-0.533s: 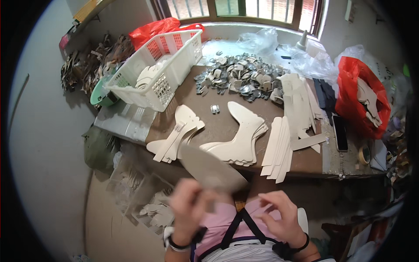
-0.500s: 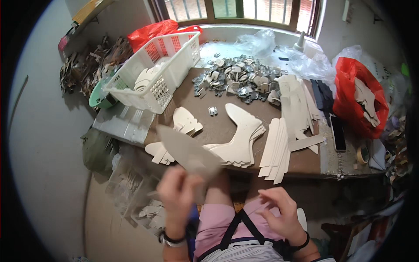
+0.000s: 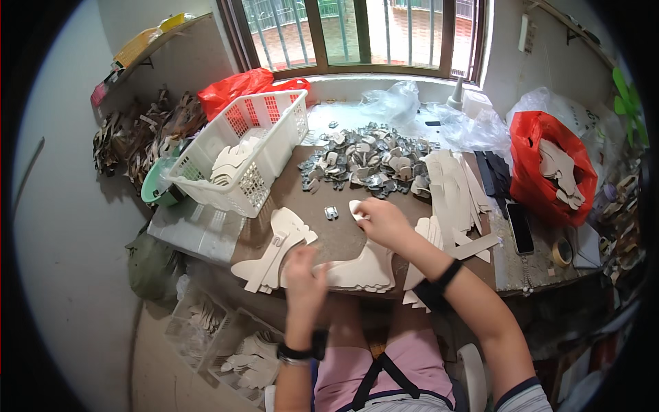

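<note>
My right hand (image 3: pixel 386 221) reaches over the table and pinches the narrow upper tip of a cream boot-shaped cut-out (image 3: pixel 358 269), which lies on a stack of like pieces. My left hand (image 3: pixel 305 278) is blurred at that stack's left end; its thumb looks apart from the fingers and I see nothing held. Just left of it sits another stack of boot-shaped pieces (image 3: pixel 288 226), with a pale strip (image 3: pixel 263 266) lying slantwise across it. A small metal clip (image 3: pixel 331 213) rests between the two stacks.
Behind my hands spreads a heap of metal clips (image 3: pixel 371 158). Pale strips (image 3: pixel 449 182) lie to the right, near a phone (image 3: pixel 519 229), a tape roll (image 3: pixel 562 252) and a red bag (image 3: pixel 525 185) of cut-outs. A white basket (image 3: pixel 274 165) stands back left.
My left hand no longer holds the raised cream piece and is now lower over the table edge. My right hand has moved from my lap up to the boot-shaped stack. The view has tilted up.
</note>
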Tool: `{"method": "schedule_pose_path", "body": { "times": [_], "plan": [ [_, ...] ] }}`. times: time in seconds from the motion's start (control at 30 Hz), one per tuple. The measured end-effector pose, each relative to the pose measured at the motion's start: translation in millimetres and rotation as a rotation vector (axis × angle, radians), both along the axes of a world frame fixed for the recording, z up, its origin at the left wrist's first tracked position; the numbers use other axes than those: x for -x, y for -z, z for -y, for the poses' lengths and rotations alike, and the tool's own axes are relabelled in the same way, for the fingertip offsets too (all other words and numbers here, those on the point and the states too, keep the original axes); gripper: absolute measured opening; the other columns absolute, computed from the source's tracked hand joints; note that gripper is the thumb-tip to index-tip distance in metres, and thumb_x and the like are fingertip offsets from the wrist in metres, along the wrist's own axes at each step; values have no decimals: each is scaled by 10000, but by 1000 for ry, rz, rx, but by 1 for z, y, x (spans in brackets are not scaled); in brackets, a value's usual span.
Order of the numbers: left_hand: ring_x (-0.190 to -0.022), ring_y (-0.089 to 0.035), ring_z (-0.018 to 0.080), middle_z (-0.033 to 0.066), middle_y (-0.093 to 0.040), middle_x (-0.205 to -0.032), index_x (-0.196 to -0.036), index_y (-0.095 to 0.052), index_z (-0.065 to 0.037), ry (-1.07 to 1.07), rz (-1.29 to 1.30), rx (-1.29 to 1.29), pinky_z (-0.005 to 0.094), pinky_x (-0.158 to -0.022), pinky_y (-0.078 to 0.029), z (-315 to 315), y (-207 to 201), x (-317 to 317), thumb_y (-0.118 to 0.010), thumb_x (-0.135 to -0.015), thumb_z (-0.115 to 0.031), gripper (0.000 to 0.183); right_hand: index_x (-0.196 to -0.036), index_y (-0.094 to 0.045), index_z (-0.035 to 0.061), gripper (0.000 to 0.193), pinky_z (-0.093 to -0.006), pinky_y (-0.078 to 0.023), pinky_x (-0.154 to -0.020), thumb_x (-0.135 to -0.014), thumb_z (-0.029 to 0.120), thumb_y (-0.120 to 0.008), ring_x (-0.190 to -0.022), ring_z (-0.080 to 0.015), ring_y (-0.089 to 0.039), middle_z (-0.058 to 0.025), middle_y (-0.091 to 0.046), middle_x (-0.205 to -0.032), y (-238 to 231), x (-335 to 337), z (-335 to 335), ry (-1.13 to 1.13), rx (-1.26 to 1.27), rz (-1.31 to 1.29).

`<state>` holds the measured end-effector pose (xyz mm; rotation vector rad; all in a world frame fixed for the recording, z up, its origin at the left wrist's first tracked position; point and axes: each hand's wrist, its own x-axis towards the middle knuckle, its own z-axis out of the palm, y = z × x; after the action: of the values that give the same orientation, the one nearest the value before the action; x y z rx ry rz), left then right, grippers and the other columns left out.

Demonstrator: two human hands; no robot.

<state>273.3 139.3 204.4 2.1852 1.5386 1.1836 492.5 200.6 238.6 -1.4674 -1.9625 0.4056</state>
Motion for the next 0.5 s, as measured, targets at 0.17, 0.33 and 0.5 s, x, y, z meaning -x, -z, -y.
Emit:
{"method": "schedule_pose_path", "body": {
  "times": [0.17,0.33,0.5],
  "plan": [
    [-926,-601,301,118,-610,-1016,-964,-675,-44,184,70,33,377,-803,-466,69,-8,-53,-725,-770,-116,212,-970,-658,67,214,-412,-505,-804,-765,124,-684,-909,-334,-613,-148,-597,-991,41,61,-66,-53,-129,218],
    [-896,-605,271,82,-628,-954,-936,-690,-55,259,116,50,370,-787,-463,88,-14,-63,-718,-772,-87,170,-963,-660,53,217,-413,-526,-769,-758,117,-688,-883,-332,-632,-168,-609,-969,51,51,-84,-69,-4,254],
    [-852,-605,310,126,-620,-948,-984,-670,-31,343,201,115,380,-746,-484,76,-4,-91,-683,-820,-113,184,-1131,-632,15,340,-291,-537,-698,-794,55,-643,-788,-185,-658,-108,-669,-911,-36,-31,0,39,116,-526]
  ]
}}
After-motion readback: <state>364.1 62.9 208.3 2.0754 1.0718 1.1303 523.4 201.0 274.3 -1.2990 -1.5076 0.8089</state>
